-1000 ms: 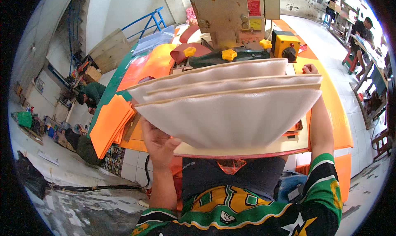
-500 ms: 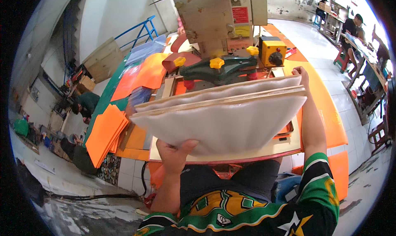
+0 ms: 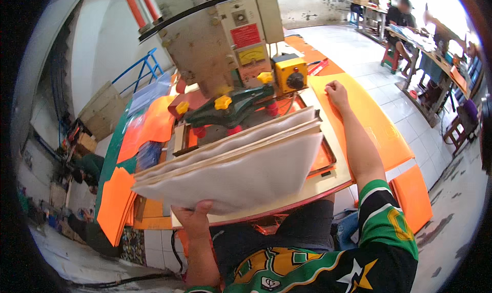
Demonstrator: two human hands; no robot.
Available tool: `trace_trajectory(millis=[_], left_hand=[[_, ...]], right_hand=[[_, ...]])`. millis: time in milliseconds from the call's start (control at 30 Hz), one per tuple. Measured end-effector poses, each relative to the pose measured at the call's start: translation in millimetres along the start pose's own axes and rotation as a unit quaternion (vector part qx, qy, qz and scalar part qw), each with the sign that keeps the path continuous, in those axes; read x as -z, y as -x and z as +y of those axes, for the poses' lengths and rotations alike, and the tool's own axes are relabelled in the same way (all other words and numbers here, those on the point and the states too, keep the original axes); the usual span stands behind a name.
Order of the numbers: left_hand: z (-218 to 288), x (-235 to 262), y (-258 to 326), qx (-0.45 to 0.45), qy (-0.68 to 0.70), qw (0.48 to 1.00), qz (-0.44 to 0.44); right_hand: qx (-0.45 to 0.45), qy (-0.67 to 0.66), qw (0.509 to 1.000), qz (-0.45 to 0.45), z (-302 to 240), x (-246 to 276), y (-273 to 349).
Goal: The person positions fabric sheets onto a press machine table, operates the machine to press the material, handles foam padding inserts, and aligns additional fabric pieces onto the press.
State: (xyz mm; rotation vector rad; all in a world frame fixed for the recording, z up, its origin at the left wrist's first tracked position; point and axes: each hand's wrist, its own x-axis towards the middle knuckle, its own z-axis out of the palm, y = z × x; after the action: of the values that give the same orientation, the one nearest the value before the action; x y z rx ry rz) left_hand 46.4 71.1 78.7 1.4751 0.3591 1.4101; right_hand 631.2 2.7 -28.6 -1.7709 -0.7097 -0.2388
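A stack of white padded boards (image 3: pixel 241 170) with tan edges leans across the middle, in front of the press. My left hand (image 3: pixel 193 218) is closed on its lower edge, thumb on the front face. Off the boards, my right hand (image 3: pixel 336 94) is curled into a loose fist over the left part of a large orange-yellow sheet (image 3: pixel 374 118); nothing shows in its fingers. Behind the boards stands a heavy press machine (image 3: pixel 205 47) with a dark green clamp arm (image 3: pixel 238 111) and yellow star knobs. Part of a metal frame (image 3: pixel 325 162) shows beyond the boards' right end.
Orange sheets (image 3: pixel 114 206) lie stacked at the left table corner; another orange stack (image 3: pixel 412 198) is at the lower right. A yellow control box (image 3: pixel 290 73) sits beside the press. Other people work at tables (image 3: pixel 425 52) far right; another person (image 3: pixel 89 170) is low at the left.
My right hand has let go of the boards' right end and moved away from them, over the orange-yellow sheet. My left hand keeps its hold. The view has turned to the right.
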Motion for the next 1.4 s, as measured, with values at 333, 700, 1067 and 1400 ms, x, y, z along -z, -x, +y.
trace_trajectory(millis=[333, 700, 1067, 1400], left_hand=[[-8, 1, -1, 0.016, 0.053, 0.998, -0.013], [-12, 2, 2, 0.052, 0.004, 0.999, 0.006], [82, -40, -62, -0.165, 0.005, 0.985, -0.058], [88, -30, -54, -0.106, 0.026, 0.992, -0.055]], right_hand=[[-0.045, -0.046, 0.998, -0.001, 3, 13, -2], [0.024, 0.02, 0.999, 0.01, 28, 30, -11], [-0.02, -0.048, 0.997, -0.05, 54, 13, -27], [-0.065, -0.077, 0.993, -0.067, 28, -2, -14]])
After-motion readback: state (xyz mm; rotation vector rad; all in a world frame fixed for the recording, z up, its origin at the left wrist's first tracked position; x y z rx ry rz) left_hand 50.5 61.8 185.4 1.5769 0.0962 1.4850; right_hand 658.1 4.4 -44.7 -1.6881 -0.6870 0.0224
